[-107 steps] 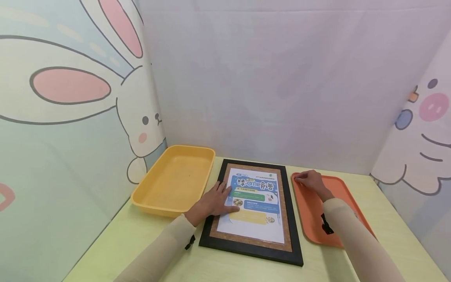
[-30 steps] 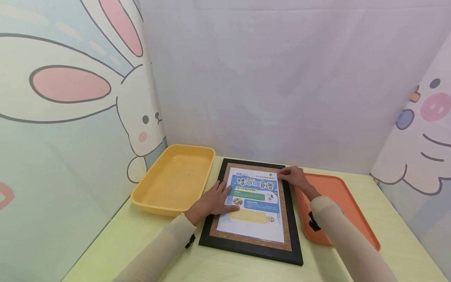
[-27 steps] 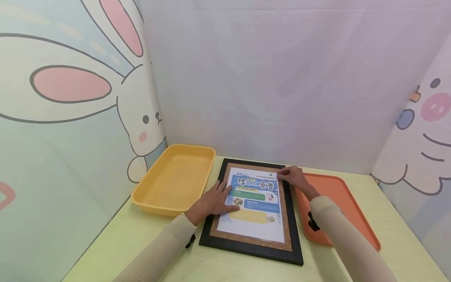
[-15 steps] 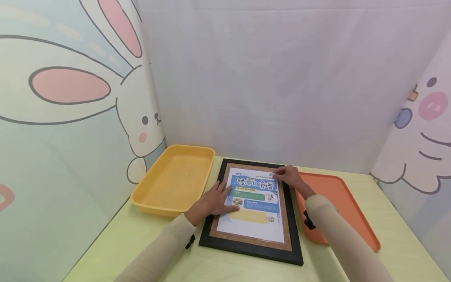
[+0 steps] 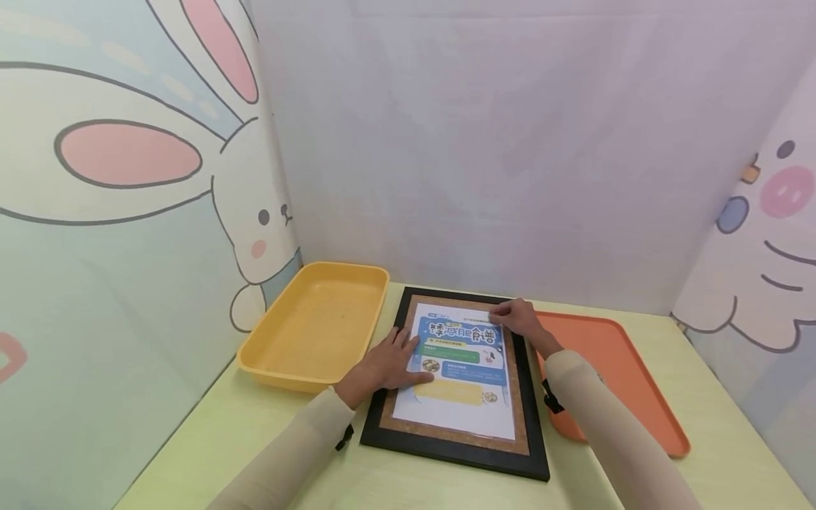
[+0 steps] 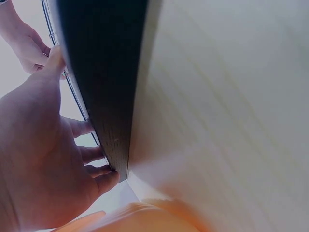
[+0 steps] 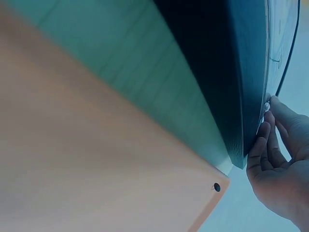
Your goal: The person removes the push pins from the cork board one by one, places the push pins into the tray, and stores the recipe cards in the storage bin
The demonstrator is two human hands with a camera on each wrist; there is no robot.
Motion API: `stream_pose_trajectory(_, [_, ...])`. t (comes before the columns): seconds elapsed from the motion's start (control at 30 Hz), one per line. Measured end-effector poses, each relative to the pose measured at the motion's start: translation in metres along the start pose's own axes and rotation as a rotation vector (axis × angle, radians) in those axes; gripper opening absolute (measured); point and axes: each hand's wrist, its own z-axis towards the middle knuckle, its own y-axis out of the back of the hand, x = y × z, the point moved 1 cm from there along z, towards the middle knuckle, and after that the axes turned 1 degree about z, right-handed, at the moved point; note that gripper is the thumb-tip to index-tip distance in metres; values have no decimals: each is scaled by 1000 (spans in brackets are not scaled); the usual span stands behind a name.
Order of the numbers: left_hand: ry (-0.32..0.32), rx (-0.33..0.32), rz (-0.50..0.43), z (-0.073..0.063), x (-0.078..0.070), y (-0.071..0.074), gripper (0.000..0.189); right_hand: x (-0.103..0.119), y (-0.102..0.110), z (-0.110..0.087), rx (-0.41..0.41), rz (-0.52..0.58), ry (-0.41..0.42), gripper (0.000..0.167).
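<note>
A black-framed cork board (image 5: 459, 460) lies on the table with a printed poster (image 5: 446, 421) on it. My left hand (image 5: 389, 361) rests on the poster's left edge, fingers spread and thumb toward its middle. At the poster's upper right corner, my right hand (image 5: 519, 317) pinches a small shiny pushpin (image 7: 267, 106) between thumb and fingertips, right at the board's face. The pin is hidden by the fingers in the head view. A tiny pin (image 7: 275, 60) stands out from the board farther along in the right wrist view.
To the left of the board stands a deep yellow tray (image 5: 319, 319). A shallow orange tray (image 5: 637, 397) lies to the right, partly under my right forearm, with a small dark round spot (image 7: 217, 187) near its corner. Cloth walls enclose the table at the back and sides.
My right hand has moved left from the orange tray's far corner to the poster's upper right corner, shifting slightly farther left within the last second. My left hand has stayed put.
</note>
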Motion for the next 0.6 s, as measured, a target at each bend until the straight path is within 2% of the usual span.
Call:
stream_pose_trajectory(0.3, [1, -4, -4, 0, -1, -1, 104, 2, 0, -1, 17, 1, -24, 28])
stream_pose_trajectory(0.6, [4, -11, -5, 1, -1, -1, 104, 5, 1, -2, -6, -9, -10, 25])
